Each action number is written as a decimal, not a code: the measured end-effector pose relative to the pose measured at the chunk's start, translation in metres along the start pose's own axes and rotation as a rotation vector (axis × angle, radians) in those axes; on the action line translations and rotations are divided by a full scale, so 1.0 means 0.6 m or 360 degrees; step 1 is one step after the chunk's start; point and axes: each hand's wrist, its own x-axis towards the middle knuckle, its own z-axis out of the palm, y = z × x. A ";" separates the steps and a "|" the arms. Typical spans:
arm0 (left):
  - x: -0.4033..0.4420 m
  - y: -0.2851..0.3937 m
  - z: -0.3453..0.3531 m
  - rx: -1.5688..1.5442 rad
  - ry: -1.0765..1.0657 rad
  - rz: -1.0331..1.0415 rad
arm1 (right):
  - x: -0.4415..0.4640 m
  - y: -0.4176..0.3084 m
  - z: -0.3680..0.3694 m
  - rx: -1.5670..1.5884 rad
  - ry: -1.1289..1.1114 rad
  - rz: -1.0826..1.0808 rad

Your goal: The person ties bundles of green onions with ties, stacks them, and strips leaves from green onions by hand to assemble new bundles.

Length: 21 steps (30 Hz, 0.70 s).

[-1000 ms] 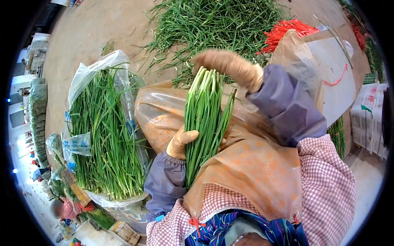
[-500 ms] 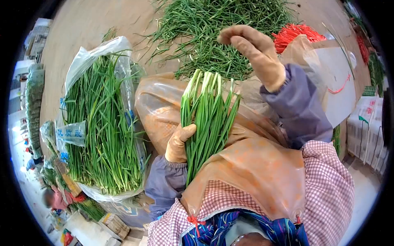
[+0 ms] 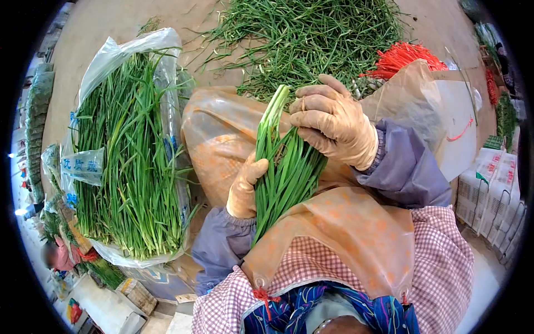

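Note:
My left hand [image 3: 245, 188], in a tan glove, is closed around a bunch of garlic chives [image 3: 286, 178] over my lap. The pale stem ends [image 3: 272, 111] point away from me, and the green leaves run back toward my apron. My right hand [image 3: 334, 122], gloved the same way, is at the upper right of the bunch with its fingers curled over the stems there. Its fingertips partly hide how the stems are gripped. An open plastic bag [image 3: 105, 58] packed with more chives [image 3: 128, 167] stands to my left.
A loose heap of green leaves [image 3: 317, 39] is spread on the floor ahead. Red ties [image 3: 406, 60] lie in a pile at the right, beside a white board [image 3: 459, 122]. White-wrapped boxes [image 3: 489, 189] stand farther right. A person in pink [image 3: 65, 255] is at the far left.
My right hand has come down from above the heap onto the stem end of the bunch, and its fingers have curled in. My left hand keeps its hold. The view has shifted slightly.

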 end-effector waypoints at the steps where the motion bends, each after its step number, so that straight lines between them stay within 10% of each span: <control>1: 0.001 -0.002 0.000 -0.0003 0.0047 0.0021 | 0.004 -0.003 -0.007 0.0005 -0.0058 0.0012; 21: 0.002 -0.005 -0.013 -0.0136 0.0245 0.0131 | 0.027 -0.048 -0.016 0.0183 -0.0474 0.0328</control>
